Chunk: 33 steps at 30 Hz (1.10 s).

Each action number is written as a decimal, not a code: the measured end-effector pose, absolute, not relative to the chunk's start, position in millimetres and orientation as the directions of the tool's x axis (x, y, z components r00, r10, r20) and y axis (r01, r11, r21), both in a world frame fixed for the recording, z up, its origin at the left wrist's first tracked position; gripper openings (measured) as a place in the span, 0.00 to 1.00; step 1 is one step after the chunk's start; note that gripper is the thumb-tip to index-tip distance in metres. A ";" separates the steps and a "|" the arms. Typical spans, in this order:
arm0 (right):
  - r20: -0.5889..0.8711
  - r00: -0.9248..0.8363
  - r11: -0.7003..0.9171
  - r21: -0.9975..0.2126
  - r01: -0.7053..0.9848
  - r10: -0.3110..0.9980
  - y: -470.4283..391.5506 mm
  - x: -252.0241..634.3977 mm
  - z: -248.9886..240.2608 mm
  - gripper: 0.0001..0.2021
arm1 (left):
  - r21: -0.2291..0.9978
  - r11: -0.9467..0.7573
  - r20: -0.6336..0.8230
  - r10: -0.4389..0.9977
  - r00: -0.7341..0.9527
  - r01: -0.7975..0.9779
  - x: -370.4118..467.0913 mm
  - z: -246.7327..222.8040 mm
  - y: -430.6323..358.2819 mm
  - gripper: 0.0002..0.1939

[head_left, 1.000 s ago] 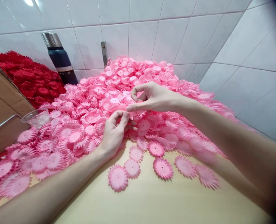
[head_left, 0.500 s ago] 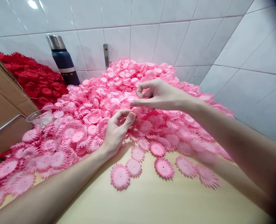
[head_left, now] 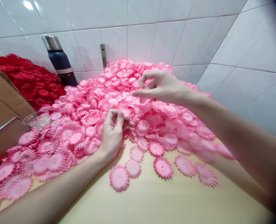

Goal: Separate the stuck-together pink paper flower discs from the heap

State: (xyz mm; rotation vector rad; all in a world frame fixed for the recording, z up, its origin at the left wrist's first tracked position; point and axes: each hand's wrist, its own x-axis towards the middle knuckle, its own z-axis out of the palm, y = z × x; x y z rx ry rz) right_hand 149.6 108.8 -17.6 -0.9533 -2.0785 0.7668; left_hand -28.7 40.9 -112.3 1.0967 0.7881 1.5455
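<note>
Thumb and fingertips meet on my left hand [head_left: 112, 133], in front of the heap of pink scalloped discs [head_left: 91, 93]. Whatever the fingertips pinch, if anything, is too small or hidden to make out. Farther up and to the right, my right hand [head_left: 162, 85] hovers over the same heap, slightly blurred. Its thumb points left and its index finger is bent, with a gap between them where I see no held thing. Loose pink discs, one of them a darker-edged pink disc [head_left: 163, 168], lie on the tabletop below the hands.
A dark blue bottle [head_left: 60, 65] with a steel cap leans by the tiled wall [head_left: 140, 40]. Left of it are red discs [head_left: 32, 81] behind a cardboard box [head_left: 4, 93]. A clear plastic cup [head_left: 37, 120] rests tilted among the pink discs. The tabletop [head_left: 138, 205] is pale wood.
My right hand has risen slightly, away from my left. My left hand has shifted a little left, its thumb now more upright. The whole view has moved slightly.
</note>
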 end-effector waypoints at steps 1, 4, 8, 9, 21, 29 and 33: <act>0.397 -0.407 0.549 -0.741 0.388 0.823 111.6 156.4 -15.7 0.17 | 0.889 -0.247 0.234 0.969 -0.080 -0.385 -29.2 -112.6 42.1 0.09; 0.477 -0.288 0.557 -0.724 0.408 0.831 117.8 176.1 -8.9 0.16 | 0.900 -0.219 0.202 0.976 -0.084 -0.377 -30.7 -113.8 44.6 0.09; 0.374 -0.378 0.523 -0.713 0.467 0.847 118.1 182.9 -4.2 0.16 | 0.933 -0.238 0.230 0.971 -0.062 -0.269 -31.8 -114.2 43.9 0.10; 0.345 -0.414 0.523 -0.706 0.477 0.843 117.1 180.7 -4.4 0.16 | 0.936 -0.256 0.245 0.967 -0.076 -0.240 -32.0 -114.1 43.8 0.11; 0.240 -0.631 0.578 -0.707 0.408 0.738 101.9 141.7 -17.5 0.11 | 0.941 -0.258 0.236 0.964 -0.122 -0.219 -34.1 -109.6 45.1 0.10; 0.321 -0.641 0.637 -0.687 0.350 0.698 93.5 120.4 -31.3 0.15 | 0.945 -0.278 0.267 0.960 -0.082 -0.173 -33.6 -108.9 44.8 0.15; 0.307 -0.640 0.622 -0.701 0.348 0.704 95.4 120.5 -34.2 0.16 | 0.935 -0.303 0.293 0.953 -0.082 -0.182 -34.2 -110.8 46.2 0.11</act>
